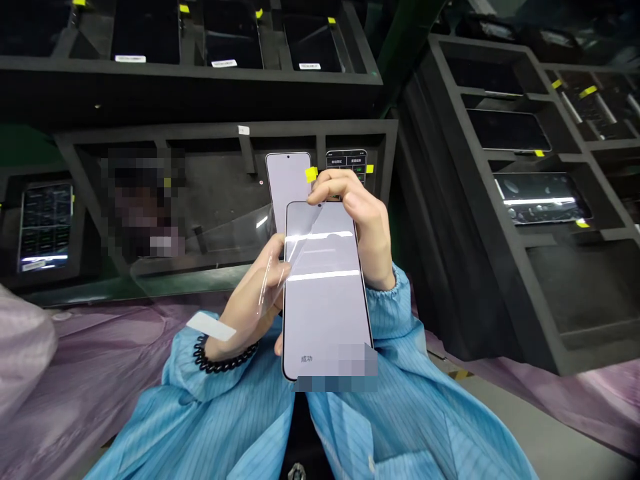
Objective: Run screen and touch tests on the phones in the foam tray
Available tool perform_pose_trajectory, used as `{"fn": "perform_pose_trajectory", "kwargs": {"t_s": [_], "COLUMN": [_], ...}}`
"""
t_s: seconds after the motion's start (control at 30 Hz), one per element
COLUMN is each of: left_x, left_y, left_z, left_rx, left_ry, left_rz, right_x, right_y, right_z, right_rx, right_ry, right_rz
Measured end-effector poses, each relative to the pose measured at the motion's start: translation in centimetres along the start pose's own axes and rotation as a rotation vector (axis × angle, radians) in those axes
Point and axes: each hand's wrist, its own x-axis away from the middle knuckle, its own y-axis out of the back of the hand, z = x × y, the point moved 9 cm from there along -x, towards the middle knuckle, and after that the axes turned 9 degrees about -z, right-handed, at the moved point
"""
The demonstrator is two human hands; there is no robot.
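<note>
A smartphone with a lit pale screen stands upright in front of me. My left hand grips its left edge from behind, fingers wrapped round it; a clear protective film hangs off to the left over that hand. My right hand pinches the top edge of the phone or the film's corner there, fingers closed. A black bead bracelet sits on my left wrist, with a white tab lying over it. Both sleeves are light blue.
Dark foam racks hold more phones: one white-screened phone right behind, one with a lit menu, a lit one at far left, others at right. Yellow tabs mark the slots. Pinkish plastic sheet covers the bench.
</note>
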Motion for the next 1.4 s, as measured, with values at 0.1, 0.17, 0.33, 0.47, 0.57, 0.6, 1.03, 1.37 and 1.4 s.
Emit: {"fn": "perform_pose_trajectory", "kwargs": {"t_s": [0.1,0.17,0.33,0.47,0.57,0.6,1.03,1.37,1.4], "left_x": [0.1,0.2,-0.4,-0.7,-0.6,-0.6,1.0,3.1,3.0], "left_y": [0.1,0.1,0.1,0.8,1.6,2.0,3.7,3.4,3.4], "left_z": [0.2,0.3,0.1,0.3,0.8,0.9,0.7,0.7,0.8], "left_rx": [0.008,0.005,-0.008,-0.06,-0.135,-0.158,-0.294,-0.241,-0.239], "left_ry": [0.022,0.022,-0.068,-0.108,-0.119,-0.14,-0.303,-0.201,-0.203], "left_rz": [0.001,0.002,-0.021,-0.094,-0.143,-0.164,-0.274,-0.302,-0.297], "right_x": [0.0,0.1,0.2,0.3,0.4,0.5,6.6,7.5,7.5], "right_y": [0.1,0.1,0.0,0.0,0.8,1.2,0.9,1.5,1.5], "right_z": [0.1,0.0,-0.1,-0.2,-0.3,-0.2,7.6,8.1,8.2], "right_rx": [0.015,0.029,0.003,-0.027,0.081,0.141,0.45,0.422,0.413], "right_ry": [0.007,0.001,-0.012,-0.009,0.008,0.028,0.729,0.702,0.714], "right_rz": [-0.01,-0.012,-0.013,-0.022,-0.06,-0.082,-0.213,-0.394,-0.372]}}
